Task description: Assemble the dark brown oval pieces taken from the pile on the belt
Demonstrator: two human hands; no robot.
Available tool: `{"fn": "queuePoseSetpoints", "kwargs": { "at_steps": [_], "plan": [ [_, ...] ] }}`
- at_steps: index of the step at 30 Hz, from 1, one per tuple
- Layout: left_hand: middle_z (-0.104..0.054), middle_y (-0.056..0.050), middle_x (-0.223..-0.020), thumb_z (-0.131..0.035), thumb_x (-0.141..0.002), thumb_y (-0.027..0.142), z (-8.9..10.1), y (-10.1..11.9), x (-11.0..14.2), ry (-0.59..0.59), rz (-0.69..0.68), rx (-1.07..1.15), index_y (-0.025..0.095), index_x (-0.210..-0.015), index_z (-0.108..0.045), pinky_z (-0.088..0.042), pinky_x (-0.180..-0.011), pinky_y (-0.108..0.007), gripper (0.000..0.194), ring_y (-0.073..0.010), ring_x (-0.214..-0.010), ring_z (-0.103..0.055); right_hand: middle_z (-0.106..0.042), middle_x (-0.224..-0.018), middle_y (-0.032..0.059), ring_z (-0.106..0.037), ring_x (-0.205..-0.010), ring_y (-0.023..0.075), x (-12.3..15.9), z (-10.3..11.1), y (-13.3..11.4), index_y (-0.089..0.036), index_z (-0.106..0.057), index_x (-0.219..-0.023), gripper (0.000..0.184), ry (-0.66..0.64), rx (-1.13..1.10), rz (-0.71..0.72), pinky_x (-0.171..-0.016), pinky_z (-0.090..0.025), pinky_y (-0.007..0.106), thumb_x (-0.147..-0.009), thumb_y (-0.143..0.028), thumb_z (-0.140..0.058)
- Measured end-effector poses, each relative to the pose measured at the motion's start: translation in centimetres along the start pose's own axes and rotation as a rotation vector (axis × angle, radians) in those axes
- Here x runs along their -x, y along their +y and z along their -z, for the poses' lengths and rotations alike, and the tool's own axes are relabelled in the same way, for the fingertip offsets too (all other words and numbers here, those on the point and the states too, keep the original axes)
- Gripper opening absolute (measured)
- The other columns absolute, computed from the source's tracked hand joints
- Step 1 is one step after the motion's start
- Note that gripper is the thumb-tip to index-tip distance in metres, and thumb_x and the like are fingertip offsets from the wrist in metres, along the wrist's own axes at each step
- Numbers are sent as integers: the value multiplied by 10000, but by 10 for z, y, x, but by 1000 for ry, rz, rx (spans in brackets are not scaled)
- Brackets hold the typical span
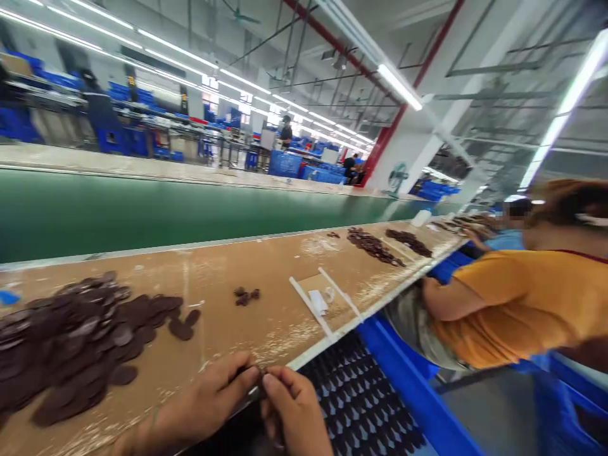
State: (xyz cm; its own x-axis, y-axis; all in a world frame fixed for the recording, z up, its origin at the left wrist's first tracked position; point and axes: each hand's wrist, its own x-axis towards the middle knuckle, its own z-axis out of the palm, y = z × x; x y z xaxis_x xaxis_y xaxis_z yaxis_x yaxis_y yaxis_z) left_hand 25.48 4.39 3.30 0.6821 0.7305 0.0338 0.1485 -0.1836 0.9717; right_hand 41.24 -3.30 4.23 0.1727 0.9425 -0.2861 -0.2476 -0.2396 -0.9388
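At the table's front edge, my left hand (216,392) and my right hand (297,405) meet fingertip to fingertip. Both are closed in a pinch on a small dark brown piece (259,373), mostly hidden by the fingers. A big heap of flat, dark brown round discs (71,335) lies left of my left hand. Beyond my hands sits a little cluster of small dark brown pieces (246,296). To the right of my right hand, below the edge, dark pieces (365,399) lie in rows in a blue crate (420,402).
White strips (311,307) and a scrap of white paper (318,302) lie on the tan tabletop (213,272). Further right are more heaps of dark discs (373,246). A green conveyor belt (118,206) runs behind. A co-worker in an orange shirt (532,304) sits at right.
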Motion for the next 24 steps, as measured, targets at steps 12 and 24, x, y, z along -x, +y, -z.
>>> {"fn": "queuePoseSetpoints", "kwargs": {
  "at_steps": [12, 24],
  "plan": [
    [-522, 31, -744, -484, -1017, 558, -7, 8, 9, 167, -68, -55, 207, -1096, -602, -388, -684, -254, 379, -128, -695, -467, -514, -472, -56, -373, -328, 32, 1, 1, -1, -162, -571, -719, 667, 135, -178, -4, -342, -232, 140, -582, -744, -866],
    [-581, -15, -880, -397, -1070, 471, -5, 9, 12, 102, -282, -76, 208, -930, -655, -402, -785, -248, 394, -139, -830, -527, -446, -377, -43, -360, -311, 36, 19, -10, 1, -129, -659, -669, 723, -59, -195, -186, -367, -268, 151, -593, -839, -777]
  ]
}}
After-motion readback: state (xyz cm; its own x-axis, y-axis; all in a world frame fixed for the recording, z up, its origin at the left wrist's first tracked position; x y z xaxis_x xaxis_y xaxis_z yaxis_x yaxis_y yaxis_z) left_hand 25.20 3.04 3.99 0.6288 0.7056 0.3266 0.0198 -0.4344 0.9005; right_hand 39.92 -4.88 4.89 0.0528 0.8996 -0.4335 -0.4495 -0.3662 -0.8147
